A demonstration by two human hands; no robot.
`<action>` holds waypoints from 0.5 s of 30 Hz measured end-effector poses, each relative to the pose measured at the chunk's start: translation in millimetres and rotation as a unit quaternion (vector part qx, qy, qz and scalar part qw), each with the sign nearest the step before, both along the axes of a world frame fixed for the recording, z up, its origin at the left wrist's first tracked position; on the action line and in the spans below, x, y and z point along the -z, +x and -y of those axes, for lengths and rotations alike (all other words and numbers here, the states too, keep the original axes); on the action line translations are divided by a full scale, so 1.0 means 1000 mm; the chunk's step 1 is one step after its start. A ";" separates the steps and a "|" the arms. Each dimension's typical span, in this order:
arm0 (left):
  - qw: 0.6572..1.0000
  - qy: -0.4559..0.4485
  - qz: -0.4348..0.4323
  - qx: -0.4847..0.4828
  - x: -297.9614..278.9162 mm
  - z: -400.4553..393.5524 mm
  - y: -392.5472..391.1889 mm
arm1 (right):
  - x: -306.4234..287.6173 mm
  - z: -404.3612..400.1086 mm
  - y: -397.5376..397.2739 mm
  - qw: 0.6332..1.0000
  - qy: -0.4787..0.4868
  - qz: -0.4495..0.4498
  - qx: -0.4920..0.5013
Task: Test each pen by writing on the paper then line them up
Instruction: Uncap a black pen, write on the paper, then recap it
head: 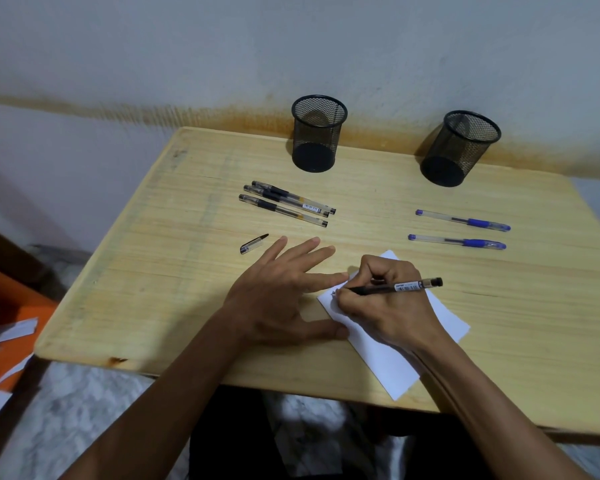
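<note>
My right hand [385,306] grips an uncapped black pen [406,286] with its tip touching the white paper [388,362] near the paper's upper left corner. My left hand [281,292] lies flat with fingers spread, its index finger and thumb pressing the paper's left edge. The pen's cap [253,244] lies loose on the wooden table [174,271], left of my left hand. Three capped black pens [288,204] lie side by side behind it. Two capped blue pens, one farther [463,220] and one nearer [457,241], lie parallel on the right.
Two empty black mesh pen cups stand at the table's back edge by the wall, one in the middle [317,133] and one at the right [459,148]. Orange furniture with scraps of paper [4,341] sits left of the table.
</note>
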State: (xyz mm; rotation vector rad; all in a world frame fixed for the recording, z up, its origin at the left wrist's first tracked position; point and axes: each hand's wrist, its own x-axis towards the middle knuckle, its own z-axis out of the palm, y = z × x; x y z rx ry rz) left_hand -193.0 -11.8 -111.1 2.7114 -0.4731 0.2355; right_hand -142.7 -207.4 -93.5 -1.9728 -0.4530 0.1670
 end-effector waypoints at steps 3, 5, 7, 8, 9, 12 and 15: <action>1.000 0.004 0.002 0.003 0.002 -0.001 0.001 | 0.000 0.000 0.000 1.000 0.005 -0.004 0.000; 1.000 0.003 0.007 0.005 0.003 -0.001 0.001 | 0.000 0.000 0.000 1.000 0.000 0.002 0.007; 1.000 0.003 0.010 0.006 0.003 -0.001 0.001 | 0.000 0.001 0.000 1.000 0.008 0.001 0.000; 1.000 0.003 0.013 0.006 0.003 -0.001 0.001 | 0.000 0.000 0.000 1.000 0.011 0.000 0.001; 1.000 0.003 0.014 0.006 0.003 -0.002 0.002 | 0.000 0.000 -0.001 1.000 0.010 0.004 0.005; 1.000 0.005 0.013 0.008 0.004 -0.003 0.002 | -0.001 -0.001 -0.001 1.000 0.000 0.010 0.018; 1.000 0.003 -0.006 0.005 0.002 -0.002 0.003 | -0.005 0.004 0.000 0.990 0.118 -0.077 0.021</action>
